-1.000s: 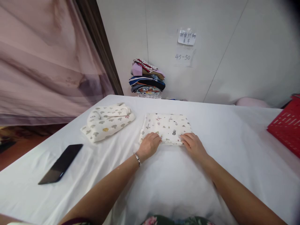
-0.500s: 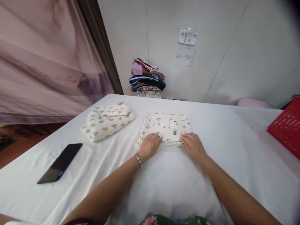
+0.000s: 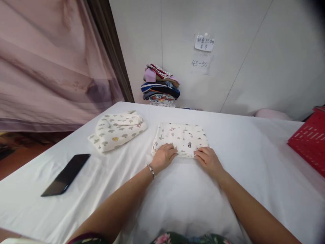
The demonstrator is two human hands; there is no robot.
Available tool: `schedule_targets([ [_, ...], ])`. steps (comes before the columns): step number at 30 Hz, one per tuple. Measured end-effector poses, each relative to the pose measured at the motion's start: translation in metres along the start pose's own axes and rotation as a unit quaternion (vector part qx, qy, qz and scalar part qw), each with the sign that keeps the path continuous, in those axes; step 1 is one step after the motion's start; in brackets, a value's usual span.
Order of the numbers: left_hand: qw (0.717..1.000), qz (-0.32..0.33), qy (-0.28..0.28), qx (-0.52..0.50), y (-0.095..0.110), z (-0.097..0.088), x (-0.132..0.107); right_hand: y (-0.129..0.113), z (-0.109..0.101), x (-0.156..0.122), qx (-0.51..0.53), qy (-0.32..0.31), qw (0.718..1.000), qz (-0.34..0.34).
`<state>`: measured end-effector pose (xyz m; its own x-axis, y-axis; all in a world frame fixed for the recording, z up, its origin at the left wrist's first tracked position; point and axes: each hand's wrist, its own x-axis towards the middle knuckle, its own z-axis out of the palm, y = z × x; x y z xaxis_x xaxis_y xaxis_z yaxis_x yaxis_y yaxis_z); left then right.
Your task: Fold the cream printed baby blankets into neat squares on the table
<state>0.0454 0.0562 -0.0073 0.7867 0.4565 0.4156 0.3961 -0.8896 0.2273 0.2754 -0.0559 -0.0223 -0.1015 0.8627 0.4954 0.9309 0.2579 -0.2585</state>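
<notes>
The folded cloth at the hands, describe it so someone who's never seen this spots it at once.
Find the white-covered table, then the left hand and right hand near its middle. They hold the near edge of the folded cloth, a flat rectangle with small scattered motifs, unlike the rumpled mushroom-print cloth left of it.

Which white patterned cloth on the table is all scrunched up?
The cloth with the yellow spot, on the left near the black phone, lies bunched. The other cloth is a neat flat rectangle, with the left hand and right hand touching it.
</notes>
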Motion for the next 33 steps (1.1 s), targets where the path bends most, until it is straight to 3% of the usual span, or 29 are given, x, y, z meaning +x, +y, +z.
schedule_targets([
  [7, 0.999, -0.009, 0.038, 0.013, 0.0, 0.006, -0.003, -0.005, 0.002, 0.001, 0.01, 0.047, 0.999, 0.02],
  [20, 0.999, 0.002, 0.0, 0.052, 0.004, 0.002, -0.003, 0.001, -0.001, -0.003, 0.012, -0.013, 1.0, -0.016],
  [24, 0.999, -0.021, 0.007, 0.049, 0.006, 0.0, 0.003, 0.004, 0.003, -0.002, 0.034, 0.013, 0.999, -0.002],
  [29, 0.997, -0.032, 0.032, 0.058, 0.006, 0.003, 0.003, -0.001, 0.005, 0.0, 0.038, 0.093, 0.995, 0.017],
  [33, 0.996, -0.026, 0.028, 0.084, 0.006, 0.008, 0.0, 0.0, 0.007, 0.0, 0.005, 0.07, 0.998, -0.005],
])
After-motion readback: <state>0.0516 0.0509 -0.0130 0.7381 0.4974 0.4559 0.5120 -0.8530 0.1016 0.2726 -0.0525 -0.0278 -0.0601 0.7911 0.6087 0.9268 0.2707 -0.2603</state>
